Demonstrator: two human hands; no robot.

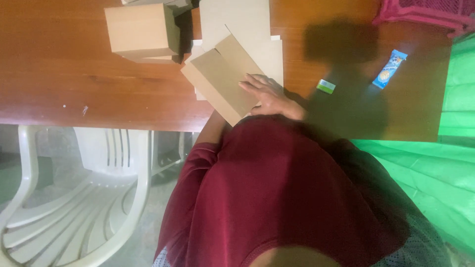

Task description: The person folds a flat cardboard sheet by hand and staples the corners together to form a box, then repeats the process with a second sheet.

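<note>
Where folded cardboard [217, 79] slants far-left to near-right, rests open right hand [269, 96] flat on top; left hand hidden.

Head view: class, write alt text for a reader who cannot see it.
A hand rests flat on a folded cardboard sheet at the edge of a wooden table; which hand it is cannot be told. An assembled cardboard box sits beyond, a blue snack packet aside, and a white plastic chair stands below.
</note>
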